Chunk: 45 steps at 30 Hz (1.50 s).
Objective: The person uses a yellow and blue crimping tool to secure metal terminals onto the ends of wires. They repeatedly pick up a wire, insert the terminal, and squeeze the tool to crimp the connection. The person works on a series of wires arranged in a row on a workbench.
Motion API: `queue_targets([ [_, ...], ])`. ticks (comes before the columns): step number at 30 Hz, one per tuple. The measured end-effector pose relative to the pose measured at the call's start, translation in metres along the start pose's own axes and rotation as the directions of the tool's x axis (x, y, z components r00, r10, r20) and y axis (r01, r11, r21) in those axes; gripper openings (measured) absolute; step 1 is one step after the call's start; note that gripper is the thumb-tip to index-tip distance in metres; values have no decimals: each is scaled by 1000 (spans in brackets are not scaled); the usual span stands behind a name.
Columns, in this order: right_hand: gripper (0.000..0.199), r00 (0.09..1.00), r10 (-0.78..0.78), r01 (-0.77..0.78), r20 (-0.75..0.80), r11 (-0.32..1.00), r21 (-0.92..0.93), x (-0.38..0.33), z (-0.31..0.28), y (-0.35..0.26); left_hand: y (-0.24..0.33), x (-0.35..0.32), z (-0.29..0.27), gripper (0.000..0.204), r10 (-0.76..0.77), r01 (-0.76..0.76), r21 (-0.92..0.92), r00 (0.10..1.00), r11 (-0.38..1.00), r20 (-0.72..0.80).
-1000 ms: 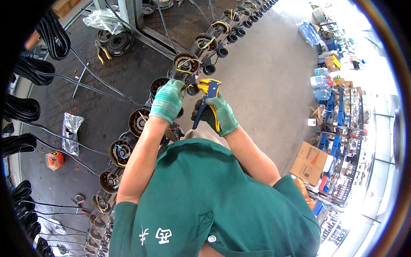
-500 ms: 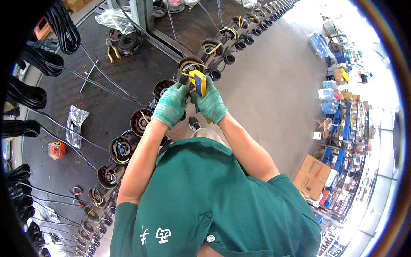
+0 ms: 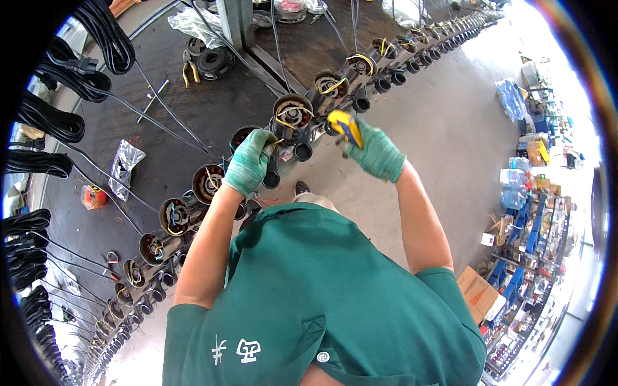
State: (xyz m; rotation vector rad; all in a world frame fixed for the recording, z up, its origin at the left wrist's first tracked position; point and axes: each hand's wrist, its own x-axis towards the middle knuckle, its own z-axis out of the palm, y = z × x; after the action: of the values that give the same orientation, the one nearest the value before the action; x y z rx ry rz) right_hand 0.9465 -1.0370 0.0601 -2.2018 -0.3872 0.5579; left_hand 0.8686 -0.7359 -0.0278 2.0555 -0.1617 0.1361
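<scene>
My right hand (image 3: 378, 153), in a green knit glove, is closed round a yellow-and-blue wire stripper (image 3: 346, 127), held to the right of the row of motor housings. My left hand (image 3: 250, 161), gloved alike, pinches a thin yellow wire (image 3: 277, 141); only its tip shows past the fingers. Just beyond the left hand stands an open round motor housing (image 3: 293, 113) with yellow and white wires inside its rim. Partly covered by the left hand is another housing (image 3: 242, 136). The stripper is apart from the wire, and its jaws are hard to make out.
Several more housings (image 3: 207, 183) line the edge of the dark bench (image 3: 154, 122). On the bench lie yellow-handled pliers (image 3: 190, 69), a clear plastic bag (image 3: 125, 168) and an orange roll (image 3: 94, 197). Coiled black cables (image 3: 45, 122) hang at left. A cardboard box (image 3: 477, 294) stands right.
My right hand has moved right with the wire stripper, away from my left hand. The left hand stays by the housings, a yellow wire tip now showing at its fingers. The view has shifted slightly.
</scene>
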Motion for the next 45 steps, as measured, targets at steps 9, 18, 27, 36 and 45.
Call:
queue_targets([
  [9,66,891,-43,-432,453,233,871,-7,66,-6,10,3,3,18,52,-45,47,986,998,-159],
  [18,63,860,-151,-463,488,173,869,-6,83,-11,10,2,1,21,69,-63,44,986,997,-151],
  [27,54,853,-70,-484,517,266,834,0,81,-6,6,2,0,21,36,-30,57,993,998,-110],
  [36,40,901,141,-430,410,403,808,-3,94,-8,9,1,3,19,68,-56,96,990,994,-127],
  [45,65,936,-11,-339,353,248,907,-16,92,-2,7,0,4,19,90,-77,93,985,993,-146],
])
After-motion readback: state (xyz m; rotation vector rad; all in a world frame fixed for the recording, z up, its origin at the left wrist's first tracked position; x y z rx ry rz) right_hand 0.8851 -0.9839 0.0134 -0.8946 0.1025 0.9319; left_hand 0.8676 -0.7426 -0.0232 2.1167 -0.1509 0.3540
